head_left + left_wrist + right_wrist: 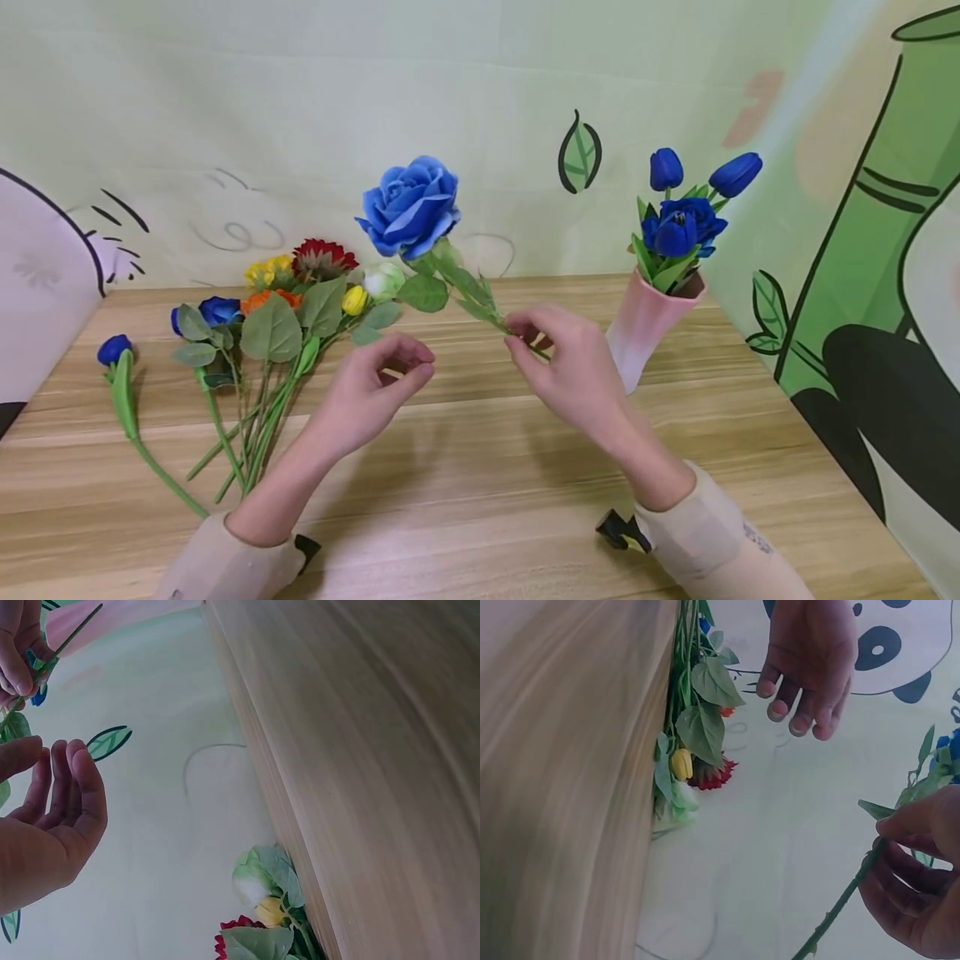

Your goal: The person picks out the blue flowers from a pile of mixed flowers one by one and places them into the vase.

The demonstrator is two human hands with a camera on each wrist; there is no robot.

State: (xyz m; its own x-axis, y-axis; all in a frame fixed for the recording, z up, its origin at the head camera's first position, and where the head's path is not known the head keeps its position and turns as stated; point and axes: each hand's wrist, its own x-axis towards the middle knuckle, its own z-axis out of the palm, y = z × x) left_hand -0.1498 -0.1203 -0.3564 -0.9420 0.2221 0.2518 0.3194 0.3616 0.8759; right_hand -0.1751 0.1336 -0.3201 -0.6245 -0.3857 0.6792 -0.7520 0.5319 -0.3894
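My right hand (pixel 573 367) pinches the green stem of a blue rose (pixel 414 207) between thumb and fingers, above the table. The bloom leans up to the left, and in the right wrist view the bare stem (pixel 832 913) runs down past the fingers. My left hand (pixel 382 383) is held below the bloom with relaxed, bent fingers and nothing between them. A gap separates it from the rose. To the right of my right hand stands a pink and white vase (pixel 651 325) holding several blue flowers (pixel 678 225).
A pile of flowers lies at the left of the wooden table (pixel 465 517), with a red flower (pixel 322 258), an orange flower (pixel 272 302) and a yellow tulip (pixel 355 300). A single blue tulip (pixel 115 350) lies further left. Behind hangs a printed cloth (pixel 300 100).
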